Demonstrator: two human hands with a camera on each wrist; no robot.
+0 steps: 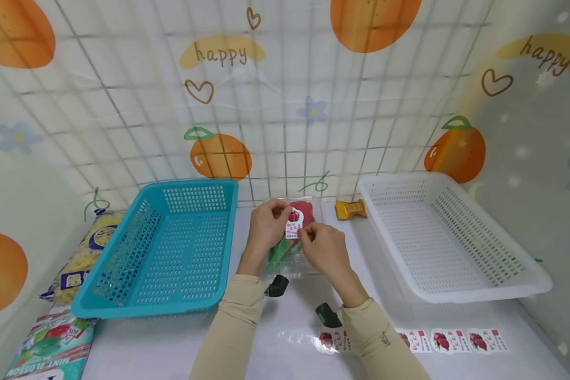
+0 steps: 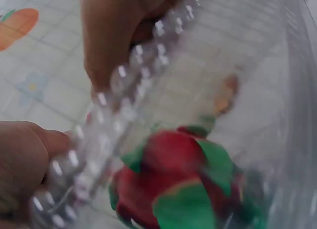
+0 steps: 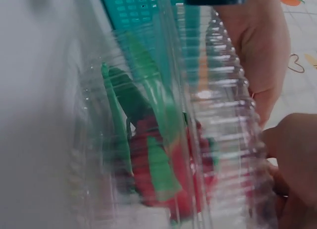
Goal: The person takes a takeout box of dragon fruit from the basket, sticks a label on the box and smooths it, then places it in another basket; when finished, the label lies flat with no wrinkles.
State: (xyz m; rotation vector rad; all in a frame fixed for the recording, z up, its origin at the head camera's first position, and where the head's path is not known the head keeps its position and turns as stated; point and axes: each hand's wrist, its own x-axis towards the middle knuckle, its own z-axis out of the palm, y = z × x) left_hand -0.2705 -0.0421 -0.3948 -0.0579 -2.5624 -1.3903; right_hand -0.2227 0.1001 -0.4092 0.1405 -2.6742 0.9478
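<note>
Hands meet over a clear plastic clamshell box (image 1: 292, 237) that stands on the white surface (image 1: 180, 343) between the turquoise basket (image 1: 171, 248) and the white basket (image 1: 446, 237). The left hand (image 1: 266, 224) grips the box at its ribbed rim, thumb and fingers curled round the edge, while the right hand (image 1: 325, 248) pinches a small white sticker (image 1: 294, 223) against the lid. Inside lies a red and green fruit-shaped item (image 2: 173, 184); whether it is real or a toy cannot be told.

Judging by the thin ribbed walls seen in the wrist views, the box should be light, springy and rather slippery, likely to buckle or pop open if squeezed mid-panel; the stiffer rim or corners look like the safer hold. The sticker is flimsy paper and will probably crease easily.

Both baskets are rigid perforated plastic. A strip of similar stickers (image 1: 451, 340) lies near the front edge, and a small orange packet (image 1: 350, 209) sits beside the white basket.
</note>
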